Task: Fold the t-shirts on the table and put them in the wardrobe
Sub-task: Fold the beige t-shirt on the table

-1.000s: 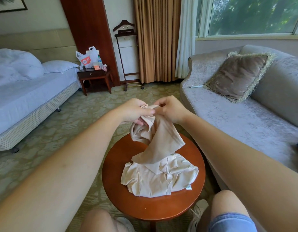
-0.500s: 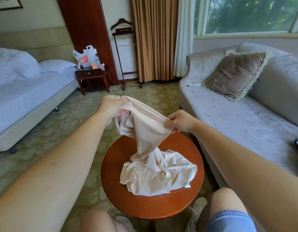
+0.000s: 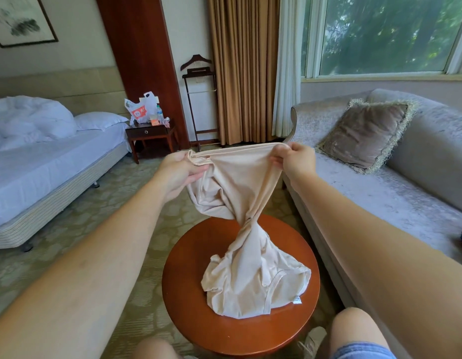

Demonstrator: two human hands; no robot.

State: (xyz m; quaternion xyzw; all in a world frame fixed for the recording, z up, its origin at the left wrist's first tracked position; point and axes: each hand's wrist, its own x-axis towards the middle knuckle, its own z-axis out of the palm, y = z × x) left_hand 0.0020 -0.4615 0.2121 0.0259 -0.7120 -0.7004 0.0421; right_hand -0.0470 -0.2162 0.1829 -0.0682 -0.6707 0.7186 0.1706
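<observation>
I'm pinching one edge of the beige t-shirt [image 3: 240,182] with my left grip [image 3: 182,172] and right grip [image 3: 294,161], its twisted lower half lying on the round counter [image 3: 224,330]. I'm seemingly spreading it for folding; next it needs untwisting and laying flat.

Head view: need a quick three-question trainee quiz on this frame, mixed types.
1. True or false: the lower part of the beige t-shirt rests bunched on the round table.
2. The left hand and right hand are: A) open above it B) gripping its top edge C) pressing it flat.
3. Fill in: the fringed cushion lies on the ___.
Key: 1 true; 2 B; 3 sofa.
</observation>
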